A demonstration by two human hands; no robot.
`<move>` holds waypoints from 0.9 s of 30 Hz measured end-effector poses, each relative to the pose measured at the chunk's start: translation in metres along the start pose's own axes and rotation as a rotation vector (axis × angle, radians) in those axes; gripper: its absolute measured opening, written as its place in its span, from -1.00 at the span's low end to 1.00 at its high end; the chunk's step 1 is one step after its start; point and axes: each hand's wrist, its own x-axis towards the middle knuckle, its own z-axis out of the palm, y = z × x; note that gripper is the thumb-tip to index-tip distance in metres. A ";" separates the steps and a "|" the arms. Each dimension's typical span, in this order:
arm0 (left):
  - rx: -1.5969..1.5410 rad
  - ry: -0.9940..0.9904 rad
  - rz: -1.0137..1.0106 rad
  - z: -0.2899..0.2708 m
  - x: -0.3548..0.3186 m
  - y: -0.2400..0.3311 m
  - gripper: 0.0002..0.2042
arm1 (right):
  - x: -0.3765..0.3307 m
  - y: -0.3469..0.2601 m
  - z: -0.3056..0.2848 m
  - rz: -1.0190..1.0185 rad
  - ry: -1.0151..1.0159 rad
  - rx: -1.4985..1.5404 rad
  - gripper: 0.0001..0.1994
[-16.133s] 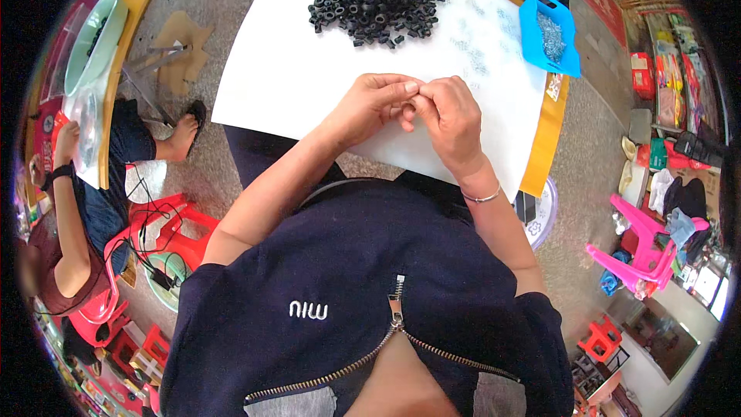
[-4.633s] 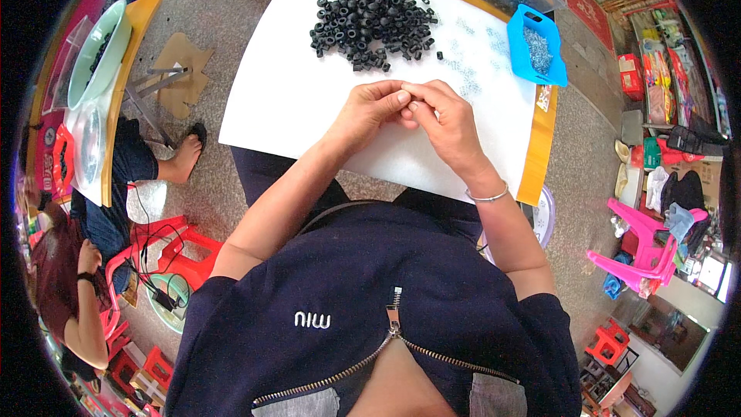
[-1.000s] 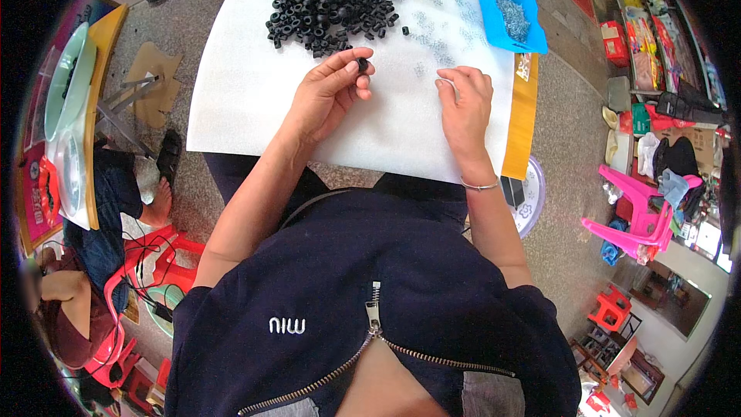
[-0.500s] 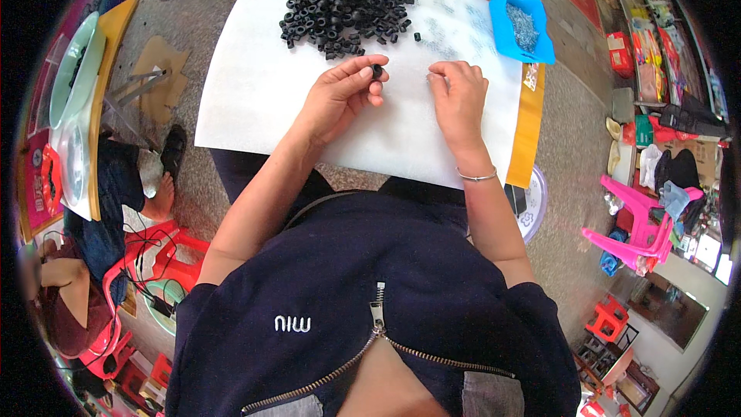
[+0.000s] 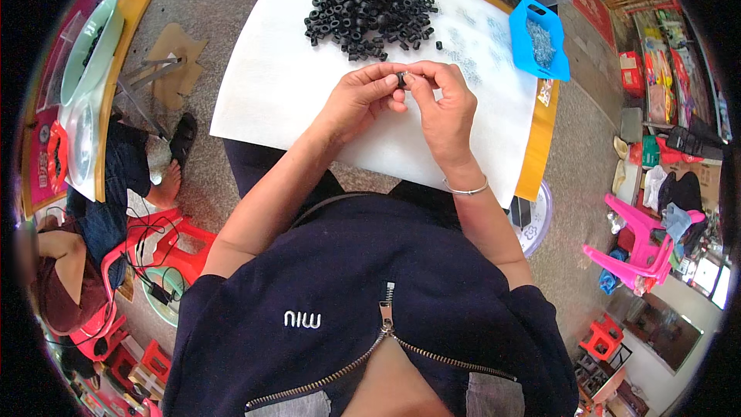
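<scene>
navy shirt [image 5: 340, 262] bears lettering [image 5: 302, 319]; left fingers [image 5: 378, 88] grip a black piece [image 5: 400, 79], right fingers [image 5: 424, 89] pinched.

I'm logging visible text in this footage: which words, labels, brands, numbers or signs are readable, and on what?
Dark top: white chest lettering, upside down, large enough to read; wording withheld.
Pink panel, far left: pale characters, too small and blurred.
Yellow table edge, right: white marking, too small.
Shelf packages, right: any print is too small.
</scene>
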 end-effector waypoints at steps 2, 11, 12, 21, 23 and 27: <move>-0.001 -0.004 0.008 -0.002 0.000 -0.001 -0.76 | 0.000 0.004 0.001 -0.120 0.027 -0.106 -0.88; 0.017 -0.008 0.001 0.002 0.001 0.001 -0.71 | -0.007 0.014 -0.004 -0.305 0.131 -0.235 -0.84; 0.023 0.021 0.005 0.004 0.000 0.001 -0.72 | -0.004 0.015 -0.010 -0.257 0.179 -0.212 -0.85; 0.021 0.076 0.025 0.007 0.000 0.002 -0.74 | 0.058 0.074 -0.027 -0.275 0.062 -0.560 -0.90; 0.023 0.077 0.026 0.006 0.000 0.001 -0.74 | 0.061 0.076 -0.020 -0.308 0.008 -0.709 -0.89; 0.003 0.037 0.019 0.005 -0.002 0.002 -0.74 | 0.060 0.077 -0.015 -0.295 -0.013 -0.707 -0.88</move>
